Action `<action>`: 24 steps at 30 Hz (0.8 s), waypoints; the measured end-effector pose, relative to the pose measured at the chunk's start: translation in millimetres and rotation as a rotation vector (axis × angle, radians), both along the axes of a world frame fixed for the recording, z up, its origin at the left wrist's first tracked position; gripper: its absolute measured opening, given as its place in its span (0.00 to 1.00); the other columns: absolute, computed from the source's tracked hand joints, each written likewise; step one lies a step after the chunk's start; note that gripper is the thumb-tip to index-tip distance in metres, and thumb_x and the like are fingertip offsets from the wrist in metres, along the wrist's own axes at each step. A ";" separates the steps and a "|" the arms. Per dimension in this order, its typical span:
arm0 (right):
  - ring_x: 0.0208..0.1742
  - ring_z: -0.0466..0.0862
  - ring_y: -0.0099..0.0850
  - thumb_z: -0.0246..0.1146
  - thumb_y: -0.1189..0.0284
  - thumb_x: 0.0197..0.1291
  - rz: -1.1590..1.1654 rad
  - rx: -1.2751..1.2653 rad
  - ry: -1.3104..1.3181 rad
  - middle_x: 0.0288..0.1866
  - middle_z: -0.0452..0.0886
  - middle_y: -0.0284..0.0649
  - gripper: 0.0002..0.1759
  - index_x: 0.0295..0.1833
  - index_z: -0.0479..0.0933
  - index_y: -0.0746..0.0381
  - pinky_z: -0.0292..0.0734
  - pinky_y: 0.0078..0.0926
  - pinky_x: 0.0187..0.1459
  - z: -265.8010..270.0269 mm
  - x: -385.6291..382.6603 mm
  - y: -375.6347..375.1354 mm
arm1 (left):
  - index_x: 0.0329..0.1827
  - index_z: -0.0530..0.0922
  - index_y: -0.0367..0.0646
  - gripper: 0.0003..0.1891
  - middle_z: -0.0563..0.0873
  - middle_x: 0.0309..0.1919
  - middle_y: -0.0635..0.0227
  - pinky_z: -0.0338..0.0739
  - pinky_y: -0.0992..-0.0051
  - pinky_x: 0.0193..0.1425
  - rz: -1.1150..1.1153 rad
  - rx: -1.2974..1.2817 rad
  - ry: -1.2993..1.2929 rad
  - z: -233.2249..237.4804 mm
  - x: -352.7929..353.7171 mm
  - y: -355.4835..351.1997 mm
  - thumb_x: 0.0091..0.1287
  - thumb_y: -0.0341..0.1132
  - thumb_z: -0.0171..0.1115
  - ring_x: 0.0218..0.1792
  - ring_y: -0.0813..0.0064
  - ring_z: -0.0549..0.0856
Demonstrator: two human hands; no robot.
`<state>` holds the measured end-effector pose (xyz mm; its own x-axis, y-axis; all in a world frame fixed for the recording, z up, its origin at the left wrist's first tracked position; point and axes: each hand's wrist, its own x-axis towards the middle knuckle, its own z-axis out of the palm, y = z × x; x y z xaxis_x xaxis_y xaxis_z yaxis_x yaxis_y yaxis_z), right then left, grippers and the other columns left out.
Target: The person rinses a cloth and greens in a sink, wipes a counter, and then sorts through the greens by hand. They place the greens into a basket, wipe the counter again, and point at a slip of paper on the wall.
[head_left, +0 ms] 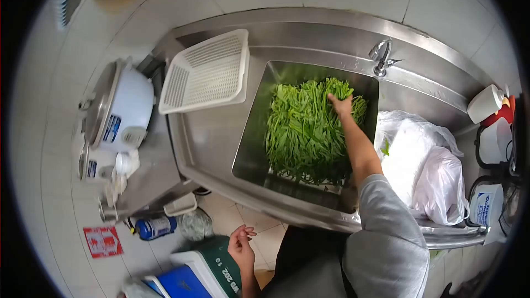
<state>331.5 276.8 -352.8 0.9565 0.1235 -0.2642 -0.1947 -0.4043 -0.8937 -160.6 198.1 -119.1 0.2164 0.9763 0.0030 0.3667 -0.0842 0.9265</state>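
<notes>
A big heap of long-stemmed leafy greens (pixel 306 132) fills much of the steel sink basin (pixel 251 149). At the upper right of the heap, my right hand (pixel 342 106) takes hold of some stems. Its thumb shows, while the fingertips are partly sunk among the greens. My left hand (pixel 241 247) hangs low in front of me, away from the sink. Its fingers are loosely bent and hold nothing. A chrome faucet (pixel 381 58) rises from the ledge behind the basin.
A white plastic basket (pixel 205 73) rests on the left drainboard. White plastic bags (pixel 408 154) lie to the right of the basin. Left stands a large rice cooker (pixel 124 105); below are a blue cylinder (pixel 156 227) and a green cooler box (pixel 212 262). Containers (pixel 490 138) line the far right.
</notes>
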 end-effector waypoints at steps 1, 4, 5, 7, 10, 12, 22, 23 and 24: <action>0.59 0.68 0.47 0.73 0.48 0.35 0.005 -0.222 -0.012 0.60 0.66 0.55 0.58 0.66 0.52 0.66 0.65 0.40 0.58 23.7 -12.1 5.8 | 0.43 0.75 0.32 0.11 0.83 0.31 0.61 0.73 0.81 0.34 -0.023 -0.021 0.003 1.1 8.5 17.9 0.69 0.33 0.50 0.30 0.77 0.82; 0.56 0.69 0.48 0.72 0.52 0.40 0.015 -0.196 -0.031 0.57 0.68 0.52 0.48 0.62 0.60 0.66 0.65 0.41 0.57 32.1 -36.1 16.2 | 0.45 0.75 0.33 0.10 0.83 0.32 0.60 0.73 0.80 0.36 -0.206 -0.018 -0.028 6.1 42.3 70.6 0.68 0.30 0.49 0.31 0.76 0.82; 0.56 0.68 0.49 0.71 0.54 0.42 0.058 -0.154 -0.100 0.56 0.68 0.52 0.44 0.60 0.62 0.67 0.65 0.41 0.57 20.1 -35.1 17.2 | 0.45 0.75 0.33 0.10 0.83 0.32 0.60 0.73 0.80 0.36 -0.230 -0.037 -0.032 0.9 54.3 89.0 0.68 0.30 0.49 0.31 0.76 0.82; 0.56 0.68 0.49 0.69 0.56 0.46 -0.080 -0.289 -0.196 0.56 0.68 0.51 0.38 0.58 0.65 0.67 0.64 0.40 0.57 23.9 -41.4 11.4 | 0.45 0.75 0.33 0.09 0.83 0.33 0.60 0.74 0.79 0.38 -0.405 -0.033 -0.081 -9.8 72.2 124.2 0.67 0.27 0.48 0.32 0.76 0.82; 0.59 0.68 0.45 0.68 0.56 0.47 -0.232 0.073 -0.047 0.61 0.65 0.53 0.41 0.61 0.61 0.68 0.64 0.36 0.58 12.4 -29.5 2.2 | 0.46 0.76 0.34 0.09 0.84 0.34 0.60 0.75 0.78 0.40 -0.579 -0.094 -0.098 -15.2 117.6 169.7 0.67 0.25 0.48 0.33 0.75 0.82; 0.58 0.69 0.45 0.69 0.55 0.45 -0.290 0.083 -0.118 0.60 0.67 0.53 0.43 0.61 0.60 0.68 0.64 0.35 0.57 -5.2 -31.5 0.6 | 0.46 0.77 0.34 0.10 0.84 0.34 0.60 0.76 0.78 0.41 -0.749 -0.127 -0.092 -23.0 144.0 191.1 0.67 0.26 0.48 0.34 0.76 0.82; 0.37 0.77 0.28 0.63 0.70 0.45 -0.397 0.320 0.058 0.35 0.79 0.38 0.21 0.46 0.72 0.68 0.71 0.25 0.41 43.9 -53.6 1.3 | 0.53 0.73 0.38 0.15 0.81 0.45 0.59 0.76 0.72 0.45 -1.243 -0.099 0.129 -118.5 282.9 245.9 0.69 0.37 0.49 0.45 0.68 0.82; 0.35 0.77 0.28 0.63 0.71 0.45 -0.399 0.318 0.127 0.34 0.79 0.41 0.19 0.43 0.72 0.69 0.72 0.27 0.38 32.8 -51.6 -9.6 | 0.55 0.72 0.39 0.16 0.80 0.48 0.59 0.76 0.70 0.46 -1.250 -0.060 0.208 -132.8 303.3 251.4 0.69 0.37 0.49 0.46 0.66 0.81; 0.34 0.77 0.28 0.63 0.72 0.44 -0.387 0.256 0.184 0.34 0.79 0.41 0.19 0.42 0.73 0.70 0.72 0.28 0.37 17.2 -47.2 -19.5 | 0.57 0.70 0.41 0.17 0.78 0.51 0.60 0.76 0.68 0.47 -1.250 -0.095 0.298 -140.5 325.6 252.1 0.68 0.38 0.50 0.47 0.65 0.80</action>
<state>284.3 257.3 -335.6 0.8855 -0.1482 -0.4404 -0.4507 -0.0433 -0.8916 165.0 450.2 -259.7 0.9596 0.1052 -0.2608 0.2796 -0.4571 0.8443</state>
